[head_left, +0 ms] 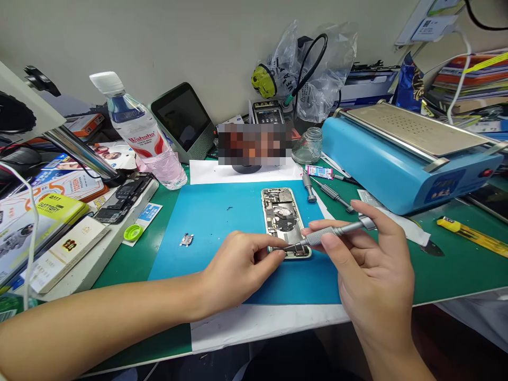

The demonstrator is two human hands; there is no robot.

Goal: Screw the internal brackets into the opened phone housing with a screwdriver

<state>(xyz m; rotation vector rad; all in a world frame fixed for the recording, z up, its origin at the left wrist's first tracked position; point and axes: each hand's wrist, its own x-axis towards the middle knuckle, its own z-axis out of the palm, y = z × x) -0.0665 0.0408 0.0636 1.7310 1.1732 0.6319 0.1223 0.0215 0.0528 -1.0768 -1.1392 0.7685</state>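
An opened phone lies lengthwise on a blue mat, its inner boards and parts exposed. My right hand is closed round a grey metal screwdriver, whose tip touches the phone's near end. My left hand rests on the mat with its fingertips pinched together against the phone's near left corner, steadying it. A small loose metal part lies on the mat to the left of my left hand.
A blue heating machine stands at the right, with two more screwdrivers beside it. A water bottle, a small screen and a dismantled phone stand at the left. A yellow knife lies far right.
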